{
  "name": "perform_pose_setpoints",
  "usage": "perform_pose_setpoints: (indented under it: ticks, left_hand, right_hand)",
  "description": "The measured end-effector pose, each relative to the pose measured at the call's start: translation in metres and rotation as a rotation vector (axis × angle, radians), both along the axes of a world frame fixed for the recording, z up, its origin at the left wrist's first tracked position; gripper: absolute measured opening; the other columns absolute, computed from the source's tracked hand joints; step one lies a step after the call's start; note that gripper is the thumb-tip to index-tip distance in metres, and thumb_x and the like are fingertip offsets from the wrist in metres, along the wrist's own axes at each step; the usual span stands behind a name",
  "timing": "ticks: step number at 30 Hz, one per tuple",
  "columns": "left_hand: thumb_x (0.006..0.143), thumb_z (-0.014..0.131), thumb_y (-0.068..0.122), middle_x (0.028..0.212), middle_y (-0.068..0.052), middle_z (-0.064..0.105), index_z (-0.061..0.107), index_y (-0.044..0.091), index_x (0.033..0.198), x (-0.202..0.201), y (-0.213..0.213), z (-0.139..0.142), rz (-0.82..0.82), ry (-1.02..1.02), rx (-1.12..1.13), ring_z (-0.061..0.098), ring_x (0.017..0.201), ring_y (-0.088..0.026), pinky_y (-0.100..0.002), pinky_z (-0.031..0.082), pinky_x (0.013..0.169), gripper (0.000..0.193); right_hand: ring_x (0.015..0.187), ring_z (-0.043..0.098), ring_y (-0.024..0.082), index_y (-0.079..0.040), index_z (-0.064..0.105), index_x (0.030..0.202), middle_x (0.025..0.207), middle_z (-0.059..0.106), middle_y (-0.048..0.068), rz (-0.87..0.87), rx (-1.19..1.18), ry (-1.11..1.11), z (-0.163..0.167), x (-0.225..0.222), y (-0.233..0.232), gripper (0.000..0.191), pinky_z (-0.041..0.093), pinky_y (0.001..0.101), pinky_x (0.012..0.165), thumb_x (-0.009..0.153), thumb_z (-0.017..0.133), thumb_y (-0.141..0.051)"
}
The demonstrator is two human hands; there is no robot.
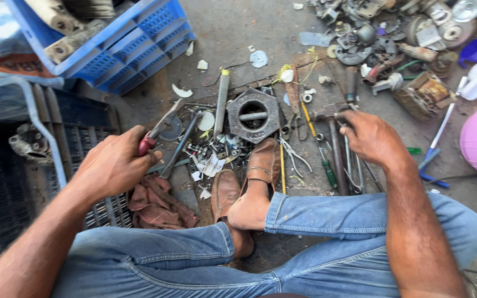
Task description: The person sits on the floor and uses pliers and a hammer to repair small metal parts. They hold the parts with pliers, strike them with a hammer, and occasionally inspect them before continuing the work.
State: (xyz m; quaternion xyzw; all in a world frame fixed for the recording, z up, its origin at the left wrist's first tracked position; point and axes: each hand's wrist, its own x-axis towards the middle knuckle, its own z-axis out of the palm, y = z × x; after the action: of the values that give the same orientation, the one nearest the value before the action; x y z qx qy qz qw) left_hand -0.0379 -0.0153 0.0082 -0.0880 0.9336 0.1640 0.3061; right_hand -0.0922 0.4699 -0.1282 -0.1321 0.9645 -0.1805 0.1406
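The left hand [114, 164] grips red-handled pliers [158, 129] with closed fingers; the right hand [372, 138] curls its fingers around a hammer [335, 149] among tools on the floor [238, 33].

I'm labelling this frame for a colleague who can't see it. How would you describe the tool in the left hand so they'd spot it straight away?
Start at the blue plastic crate at upper left and drop to the left hand below it. It grips pliers whose metal jaws point up and right; unlike the bare tools nearby, they have red handles.
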Motion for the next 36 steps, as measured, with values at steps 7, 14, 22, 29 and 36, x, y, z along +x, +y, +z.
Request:
perform_pose_setpoints:
  ticks: [7, 14, 22, 29, 36]
  left_hand:
    - [0.088, 0.065, 0.044, 0.081, -0.022, 0.073, 0.059, 0.008, 0.093, -0.002, 0.004, 0.001, -0.02, -0.037, -0.052, 0.07, 0.082, -0.042, -0.055, 0.05, 0.074, 0.037]
    - [0.088, 0.065, 0.045, 0.088, -0.022, 0.073, 0.061, 0.009, 0.097, -0.003, 0.004, -0.004, -0.051, -0.017, -0.074, 0.07, 0.09, -0.043, -0.056, 0.05, 0.077, 0.038]
    - [0.088, 0.065, 0.048, 0.094, -0.023, 0.073, 0.062, 0.01, 0.103, -0.001, -0.003, -0.01, -0.065, 0.037, -0.091, 0.068, 0.095, -0.045, -0.056, 0.05, 0.081, 0.041]
    - [0.089, 0.065, 0.048, 0.093, -0.023, 0.073, 0.062, 0.009, 0.105, -0.001, -0.001, -0.01, -0.066, 0.037, -0.062, 0.069, 0.093, -0.044, -0.056, 0.051, 0.08, 0.042]
    - [0.088, 0.066, 0.049, 0.094, -0.023, 0.073, 0.062, 0.009, 0.105, 0.001, 0.001, -0.009, -0.086, 0.051, -0.059, 0.069, 0.093, -0.044, -0.056, 0.051, 0.079, 0.043]
  right_hand:
    - [0.103, 0.072, 0.034, -0.013, 0.069, 0.127, 0.115, 0.074, 0.017, -0.182, 0.155, -0.215, -0.041, -0.015, 0.007, 0.03, 0.056, 0.0474, 0.092, 0.098, 0.066, -0.02]
    - [0.112, 0.071, 0.028, -0.023, 0.07, 0.129, 0.126, 0.071, 0.011, 0.13, 0.441, -0.527, -0.115, -0.001, -0.053, 0.038, 0.057, 0.046, 0.1, 0.092, 0.068, -0.017]
    - [0.104, 0.073, 0.034, -0.009, 0.077, 0.107, 0.112, 0.075, 0.018, 0.274, 0.49, -0.299, -0.155, 0.021, -0.084, 0.034, 0.06, 0.0456, 0.087, 0.084, 0.08, -0.034]
    - [0.098, 0.076, 0.029, -0.01, 0.077, 0.11, 0.112, 0.076, 0.015, 0.327, 0.6, -0.223, -0.154, 0.023, -0.082, 0.021, 0.063, 0.0427, 0.077, 0.097, 0.061, -0.009]
    - [0.115, 0.072, 0.026, -0.011, 0.071, 0.128, 0.128, 0.072, 0.009, 0.047, 0.769, -0.631, -0.125, 0.021, -0.072, 0.034, 0.06, 0.0392, 0.092, 0.096, 0.07, -0.024]
